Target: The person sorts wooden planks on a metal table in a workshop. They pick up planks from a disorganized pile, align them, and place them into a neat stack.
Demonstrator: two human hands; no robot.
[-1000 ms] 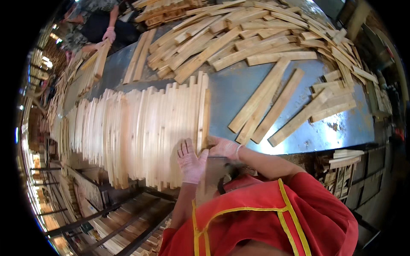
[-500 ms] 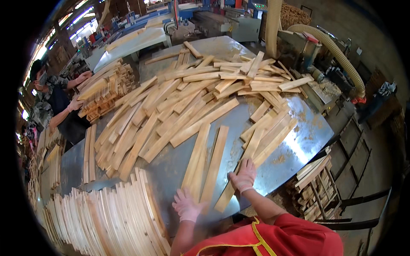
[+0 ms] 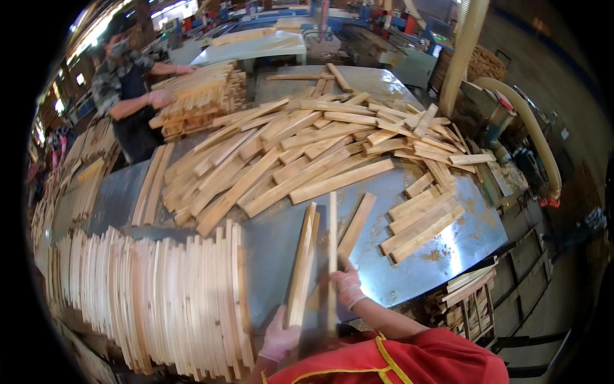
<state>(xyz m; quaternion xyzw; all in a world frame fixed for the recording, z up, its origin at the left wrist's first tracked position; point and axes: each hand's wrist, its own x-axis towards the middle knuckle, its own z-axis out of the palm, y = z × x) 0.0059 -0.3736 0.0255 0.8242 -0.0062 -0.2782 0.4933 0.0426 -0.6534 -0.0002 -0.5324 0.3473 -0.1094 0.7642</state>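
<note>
Both of my hands wear pale thin gloves. At the near edge of the metal table, my left hand (image 3: 280,336) is closed round the lower end of wooden strips (image 3: 302,265), which seem to be two side by side, tilted up. To its right, my right hand (image 3: 348,286) grips another wooden strip (image 3: 332,249), turned so its narrow edge faces up. Just beyond that hand lies a separate flat strip (image 3: 357,225) on the metal, its lower part hidden by the hand. Part of one more strip shows between my hands, blurred.
A long row of strips on edge (image 3: 153,294) stands at near left. Across the table (image 3: 268,237) spreads a loose heap of strips (image 3: 320,147); several lie flat at right (image 3: 422,224). A co-worker (image 3: 131,96) touches a stack (image 3: 204,96) at far left. A ribbed hose (image 3: 531,115) hangs at right.
My left hand has closed round strips that lay flat and tilted them up. My right hand has moved left and nearer, turning a strip on edge. The camera view has shifted.
</note>
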